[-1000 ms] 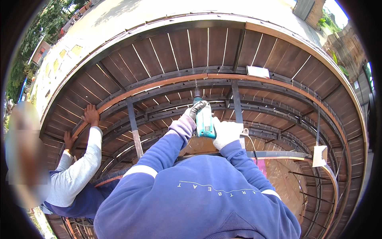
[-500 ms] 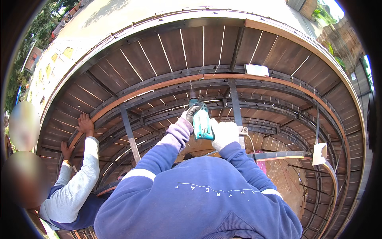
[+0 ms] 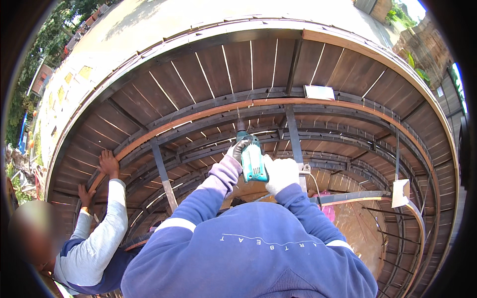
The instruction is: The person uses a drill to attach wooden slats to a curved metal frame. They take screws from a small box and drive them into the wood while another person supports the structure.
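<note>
A teal power drill (image 3: 254,163) points away from me, its bit reaching up to a long curved strip of reddish wood (image 3: 208,111). My left hand (image 3: 239,148), in a dark glove, wraps round the drill's front part behind the chuck. Wearing a white glove, my right hand (image 3: 281,174) closes on the rear handle at the drill's right side. The strip follows a dark curved frame rail (image 3: 223,117). Whether the bit's tip has entered the wood is too small to tell.
At left, a co-worker's two bare hands (image 3: 108,164) press on the same strip. Flat metal uprights (image 3: 293,133) cross the curved rails. A white rectangular piece (image 3: 319,92) lies on the frame, and a pale bracket-like piece (image 3: 400,193) stands at right. A cable (image 3: 315,185) hangs beside my right hand.
The drill and both my hands sit slightly lower in the picture, still gripping the same way. The whole frame has shifted a little downward too. One of two people at left is out of view.
</note>
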